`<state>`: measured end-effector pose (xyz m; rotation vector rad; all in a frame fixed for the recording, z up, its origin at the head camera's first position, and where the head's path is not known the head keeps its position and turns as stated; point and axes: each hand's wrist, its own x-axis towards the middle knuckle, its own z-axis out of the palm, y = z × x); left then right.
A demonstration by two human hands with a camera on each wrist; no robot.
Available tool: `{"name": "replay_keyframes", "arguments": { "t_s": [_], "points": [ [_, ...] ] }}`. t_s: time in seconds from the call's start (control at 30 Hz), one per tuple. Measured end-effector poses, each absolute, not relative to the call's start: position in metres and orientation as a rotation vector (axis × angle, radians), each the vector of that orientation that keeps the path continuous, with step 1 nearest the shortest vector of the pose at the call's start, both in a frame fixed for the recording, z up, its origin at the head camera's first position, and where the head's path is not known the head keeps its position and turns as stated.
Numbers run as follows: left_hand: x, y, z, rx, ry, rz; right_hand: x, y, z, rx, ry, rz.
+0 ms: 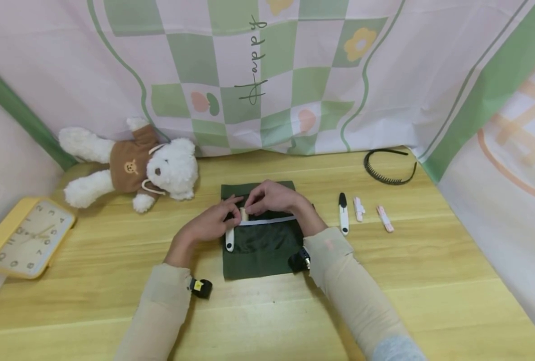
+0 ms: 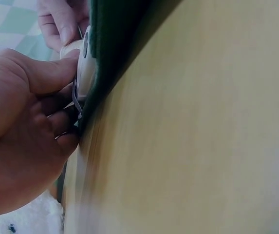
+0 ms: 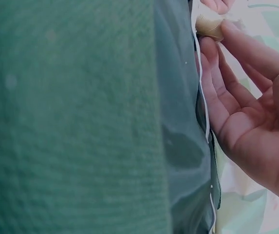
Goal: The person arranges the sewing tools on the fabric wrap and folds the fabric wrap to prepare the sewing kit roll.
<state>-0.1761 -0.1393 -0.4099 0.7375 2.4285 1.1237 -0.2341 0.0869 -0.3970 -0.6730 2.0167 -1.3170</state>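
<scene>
A dark green cloth (image 1: 262,250) lies flat on the wooden table (image 1: 384,281), with a white strip (image 1: 272,220) across it. My left hand (image 1: 210,224) grips a white-handled tool (image 1: 229,241) at the cloth's left edge; in the left wrist view the thumb (image 2: 46,73) presses on the tool (image 2: 85,68). My right hand (image 1: 272,198) pinches a small cream roll (image 1: 244,214) just above the strip. The right wrist view shows the fingertips (image 3: 212,53) touching the cream roll (image 3: 210,27) beside the cloth (image 3: 81,122).
A white teddy bear (image 1: 136,168) in a brown top lies at the back left, with a yellow clock (image 1: 25,236) at the left edge. Right of the cloth lie white snips (image 1: 343,213) and two pink clips (image 1: 371,213). A black headband (image 1: 386,168) sits at the back right.
</scene>
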Motion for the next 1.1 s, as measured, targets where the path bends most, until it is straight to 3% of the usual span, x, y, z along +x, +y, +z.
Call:
{"name": "replay_keyframes", "arguments": {
  "t_s": [1.1],
  "points": [
    [-0.1772,-0.1402,-0.4132,0.735,2.337,1.214,-0.2357,0.0806,-0.3925,-0.684,2.033,-1.175]
  ]
}}
